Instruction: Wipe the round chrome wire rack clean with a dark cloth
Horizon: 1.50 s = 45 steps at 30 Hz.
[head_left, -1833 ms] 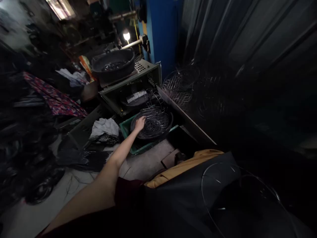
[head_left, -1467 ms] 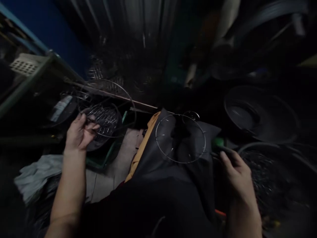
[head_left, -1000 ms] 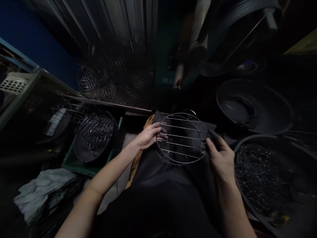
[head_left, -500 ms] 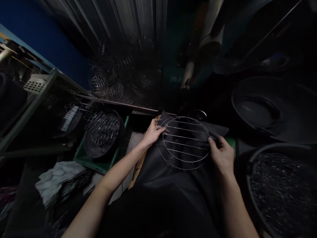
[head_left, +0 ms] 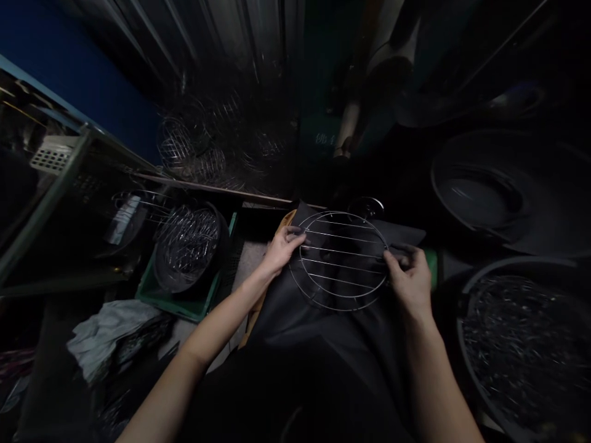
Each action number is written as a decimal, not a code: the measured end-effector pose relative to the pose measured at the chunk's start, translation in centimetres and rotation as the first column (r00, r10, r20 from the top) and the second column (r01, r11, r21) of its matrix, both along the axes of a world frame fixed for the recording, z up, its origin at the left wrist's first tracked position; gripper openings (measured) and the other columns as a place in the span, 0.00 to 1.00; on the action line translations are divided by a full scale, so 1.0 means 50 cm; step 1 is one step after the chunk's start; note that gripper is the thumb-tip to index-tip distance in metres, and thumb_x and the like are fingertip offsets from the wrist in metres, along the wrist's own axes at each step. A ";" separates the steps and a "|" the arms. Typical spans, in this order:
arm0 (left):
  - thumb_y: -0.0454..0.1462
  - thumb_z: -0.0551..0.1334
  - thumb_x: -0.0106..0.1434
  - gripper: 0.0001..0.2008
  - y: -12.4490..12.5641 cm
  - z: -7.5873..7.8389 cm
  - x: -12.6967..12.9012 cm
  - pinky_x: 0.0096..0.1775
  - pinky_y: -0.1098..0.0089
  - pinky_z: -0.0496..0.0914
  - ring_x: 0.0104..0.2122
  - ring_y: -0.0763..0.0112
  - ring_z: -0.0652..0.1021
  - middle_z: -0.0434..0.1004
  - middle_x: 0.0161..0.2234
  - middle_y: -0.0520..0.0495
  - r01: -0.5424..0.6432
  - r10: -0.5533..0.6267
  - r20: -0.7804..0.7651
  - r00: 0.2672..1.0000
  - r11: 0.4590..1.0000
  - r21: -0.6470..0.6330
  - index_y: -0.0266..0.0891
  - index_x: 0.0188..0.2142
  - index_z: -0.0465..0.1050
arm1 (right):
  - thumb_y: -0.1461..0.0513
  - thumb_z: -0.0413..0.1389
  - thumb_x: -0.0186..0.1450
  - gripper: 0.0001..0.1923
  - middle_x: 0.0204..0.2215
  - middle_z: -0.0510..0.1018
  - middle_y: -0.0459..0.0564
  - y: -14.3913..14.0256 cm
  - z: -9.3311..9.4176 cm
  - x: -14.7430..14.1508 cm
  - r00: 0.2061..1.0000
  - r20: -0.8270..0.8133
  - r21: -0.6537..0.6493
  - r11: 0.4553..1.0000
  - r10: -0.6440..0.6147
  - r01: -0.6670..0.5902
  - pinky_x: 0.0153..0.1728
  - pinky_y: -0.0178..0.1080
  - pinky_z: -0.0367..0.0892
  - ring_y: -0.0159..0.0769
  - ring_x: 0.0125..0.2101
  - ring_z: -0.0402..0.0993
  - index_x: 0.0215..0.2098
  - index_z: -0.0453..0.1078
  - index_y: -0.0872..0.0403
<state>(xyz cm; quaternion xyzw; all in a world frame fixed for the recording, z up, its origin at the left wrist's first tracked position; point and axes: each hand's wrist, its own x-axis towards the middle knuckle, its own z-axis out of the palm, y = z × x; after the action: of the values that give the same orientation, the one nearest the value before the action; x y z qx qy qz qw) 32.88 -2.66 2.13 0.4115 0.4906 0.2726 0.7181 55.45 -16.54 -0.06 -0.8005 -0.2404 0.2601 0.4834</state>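
Note:
A round wire rack (head_left: 344,251) with several parallel bars and a second ring below is held over my dark apron (head_left: 318,326). My left hand (head_left: 282,248) pinches its left rim between thumb and fingers. At the opposite rim, my right hand (head_left: 409,271) grips the rack the same way, with some fingertips lost in shadow. Just beyond the rack's far edge is a shiny round metal part (head_left: 366,208), too dark to name.
On the right stands a large tub (head_left: 464,344) full of small metal pieces, with a dark basin (head_left: 436,184) behind it. To the left, a round container (head_left: 161,277) of bent wire pieces sits in a green crate (head_left: 198,312). A grey cloth (head_left: 108,329) lies nearby. Wire racks (head_left: 194,154) are heaped farther back.
The view has shifted slightly, so the scene sits a little differently in the picture. Both hands still hold the wire rack in nearly the same position.

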 end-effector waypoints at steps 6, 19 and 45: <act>0.35 0.65 0.58 0.13 0.012 0.018 0.006 0.31 0.74 0.70 0.27 0.70 0.80 0.79 0.29 0.44 0.097 -0.045 0.196 0.980 0.959 -0.266 0.33 0.40 0.66 | 0.44 0.61 0.51 0.23 0.26 0.72 0.45 0.001 0.010 0.001 0.996 -0.095 -0.013 1.000 0.001 -0.002 0.31 0.38 0.64 0.35 0.27 0.67 0.32 0.67 0.52; 0.47 0.59 0.62 0.15 -0.017 -0.016 0.004 0.19 0.79 0.61 0.15 0.81 0.67 0.71 0.20 0.55 0.164 -0.137 -0.160 0.978 0.972 0.169 0.39 0.41 0.71 | 0.40 0.56 0.56 0.26 0.27 0.74 0.47 -0.030 0.031 0.007 0.986 -0.043 -0.094 0.982 0.162 -0.165 0.34 0.36 0.63 0.37 0.32 0.68 0.30 0.73 0.54; 0.50 0.58 0.61 0.17 -0.041 -0.016 0.016 0.14 0.79 0.46 0.10 0.84 0.56 0.62 0.14 0.60 0.097 -0.098 0.011 0.995 0.992 0.080 0.37 0.33 0.65 | 0.37 0.63 0.39 0.32 0.20 0.69 0.45 -0.051 0.078 -0.010 0.958 -0.284 -0.316 0.940 0.034 -0.127 0.22 0.32 0.56 0.31 0.23 0.61 0.25 0.70 0.55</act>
<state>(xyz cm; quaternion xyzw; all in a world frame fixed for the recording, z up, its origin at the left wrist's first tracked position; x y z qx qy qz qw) 33.67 -4.69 1.32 0.4613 0.4533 0.2596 0.7172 54.92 -19.08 3.84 -0.8159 -0.1571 0.4249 0.3594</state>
